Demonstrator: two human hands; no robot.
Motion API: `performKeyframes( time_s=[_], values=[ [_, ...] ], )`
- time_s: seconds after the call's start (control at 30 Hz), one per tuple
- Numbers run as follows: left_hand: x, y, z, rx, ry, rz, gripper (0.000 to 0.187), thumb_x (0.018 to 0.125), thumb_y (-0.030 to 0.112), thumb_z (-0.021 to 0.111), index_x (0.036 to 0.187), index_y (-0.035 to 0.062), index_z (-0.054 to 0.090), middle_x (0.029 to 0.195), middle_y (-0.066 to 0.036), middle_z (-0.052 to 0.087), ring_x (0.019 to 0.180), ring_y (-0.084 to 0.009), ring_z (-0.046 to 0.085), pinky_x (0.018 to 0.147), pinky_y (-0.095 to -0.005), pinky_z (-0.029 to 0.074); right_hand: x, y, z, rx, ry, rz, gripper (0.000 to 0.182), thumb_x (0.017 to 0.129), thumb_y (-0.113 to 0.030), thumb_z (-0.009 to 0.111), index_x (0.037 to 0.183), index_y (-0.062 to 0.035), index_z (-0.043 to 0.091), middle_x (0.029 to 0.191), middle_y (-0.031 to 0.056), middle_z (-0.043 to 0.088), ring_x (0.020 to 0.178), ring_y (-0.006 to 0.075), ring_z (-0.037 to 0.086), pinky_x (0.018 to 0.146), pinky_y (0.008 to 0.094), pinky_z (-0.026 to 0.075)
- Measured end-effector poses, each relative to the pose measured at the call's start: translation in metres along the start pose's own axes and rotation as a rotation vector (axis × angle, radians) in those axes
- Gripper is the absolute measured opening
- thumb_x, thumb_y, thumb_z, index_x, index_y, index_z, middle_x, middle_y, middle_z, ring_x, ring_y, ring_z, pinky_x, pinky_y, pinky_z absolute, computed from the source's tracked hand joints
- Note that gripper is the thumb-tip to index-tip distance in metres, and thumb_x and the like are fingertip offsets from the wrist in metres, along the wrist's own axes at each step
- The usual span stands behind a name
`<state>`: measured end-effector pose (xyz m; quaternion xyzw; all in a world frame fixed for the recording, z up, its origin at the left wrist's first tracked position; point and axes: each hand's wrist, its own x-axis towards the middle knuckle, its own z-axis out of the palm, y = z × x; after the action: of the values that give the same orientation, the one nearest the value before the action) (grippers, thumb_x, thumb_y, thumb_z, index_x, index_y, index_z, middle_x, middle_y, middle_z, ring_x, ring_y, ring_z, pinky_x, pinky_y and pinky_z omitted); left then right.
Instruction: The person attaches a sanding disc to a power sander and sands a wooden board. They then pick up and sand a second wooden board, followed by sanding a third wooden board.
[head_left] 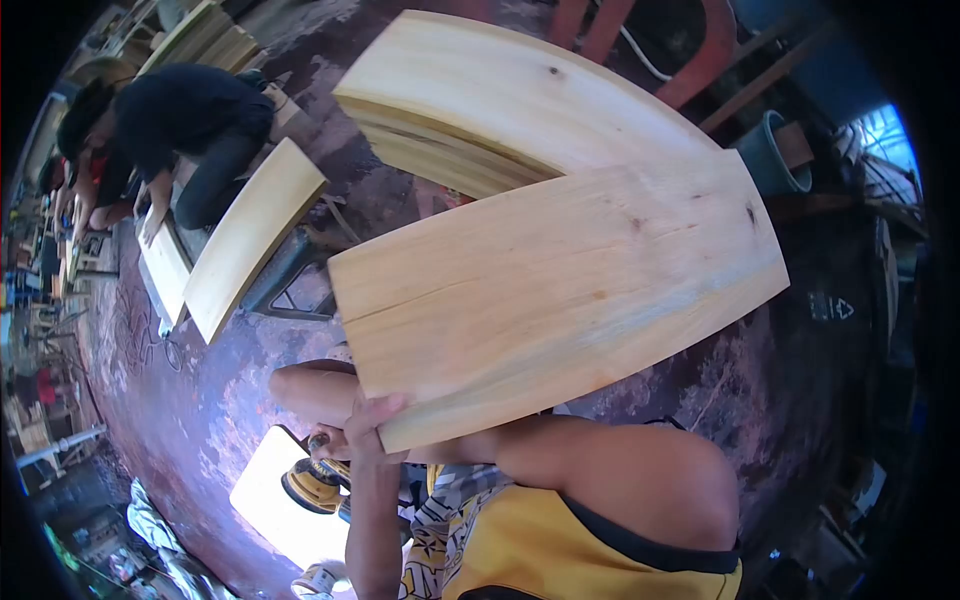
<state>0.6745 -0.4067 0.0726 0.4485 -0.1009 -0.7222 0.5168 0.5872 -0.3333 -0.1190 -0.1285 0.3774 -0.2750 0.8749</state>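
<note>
Left hand (370, 430): pinching near-left corner of the top board, thumb on upper face.
Right hand (330, 446): just left of the other wrist, looks curled round the sander's top; partly hidden, so fair guess.
Sander (312, 487): yellow and black, near left, against a bright white surface (262, 500).
Top board (555, 290): pale, knotted, centre, slanting away right.
Second board (520, 85): beyond it, overlapped by top board.
Curved board (255, 238): left, tilted.
Bucket (760, 160): far right.
Co-worker (195, 115): far left, bent over, dark shirt.

The head camera looks down (from close) over a board (540, 300).
</note>
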Motion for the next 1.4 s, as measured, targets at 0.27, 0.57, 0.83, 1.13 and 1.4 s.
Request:
performKeyframes(
  time_s=[0.27, 0.57, 0.83, 1.13, 1.4],
  values=[
    [-0.067, -0.002, -0.024, -0.210, -0.043, 0.393, 0.073, 0.061, 0.014, 0.064, 0.128, -0.0116, 0.051, 0.118, -0.021, 0.062, 0.108, -0.0342, 0.064, 0.094, -0.0409, 0.053, -0.014, -0.021, -0.029, -0.028, 0.041, -0.030, 0.044, 0.082, -0.036, 0.061, 0.112, -0.0047, 0.059, 0.095, 0.0106, 0.065, 0.085, 0.0228, 0.064, 0.073, 0.0367, 0.054],
    [-0.195, -0.021, -0.072, -0.263, 0.461, 0.716, 0.085, 0.059, 0.026, 0.061, 0.134, -0.0105, 0.047, 0.119, -0.023, 0.059, 0.109, -0.0353, 0.061, 0.092, -0.0420, 0.051, -0.003, -0.039, -0.031, -0.115, -0.041, 0.016, 0.045, 0.082, -0.037, 0.060, 0.112, -0.0042, 0.059, 0.095, 0.0112, 0.065, 0.084, 0.0237, 0.065, 0.072, 0.0376, 0.055],
    [-0.268, -0.098, -0.074, -0.401, 0.982, 1.165, 0.065, 0.073, 0.030, 0.060, 0.126, -0.0067, 0.053, 0.113, -0.019, 0.064, 0.098, -0.0303, 0.066, 0.082, -0.0386, 0.057, 0.090, -0.001, 0.078, -0.183, -0.314, 0.229, 0.045, 0.082, -0.038, 0.059, 0.112, -0.0038, 0.059, 0.094, 0.0117, 0.066, 0.083, 0.0246, 0.065, 0.071, 0.0384, 0.055],
    [-0.316, -0.160, -0.053, -0.725, 1.421, 1.365, 0.055, 0.073, 0.020, 0.060, 0.119, -0.0073, 0.056, 0.110, -0.015, 0.064, 0.105, -0.0267, 0.066, 0.094, -0.0393, 0.056, 0.185, 0.052, 0.118, -0.139, -0.427, 0.441, 0.053, 0.084, -0.045, 0.048, 0.111, -0.0010, 0.062, 0.088, 0.0153, 0.068, 0.075, 0.0315, 0.067, 0.063, 0.0438, 0.057],
    [-0.329, -0.235, -0.086, -0.791, 1.650, 1.359, 0.065, 0.072, 0.019, 0.060, 0.128, -0.0122, 0.050, 0.120, -0.022, 0.062, 0.112, -0.0336, 0.063, 0.100, -0.0425, 0.050, 0.186, 0.052, 0.130, -0.175, -0.255, 0.424, 0.060, 0.084, -0.048, 0.047, 0.118, -0.0006, 0.059, 0.095, 0.0157, 0.068, 0.076, 0.0326, 0.067, 0.062, 0.0440, 0.057]
  ],
)
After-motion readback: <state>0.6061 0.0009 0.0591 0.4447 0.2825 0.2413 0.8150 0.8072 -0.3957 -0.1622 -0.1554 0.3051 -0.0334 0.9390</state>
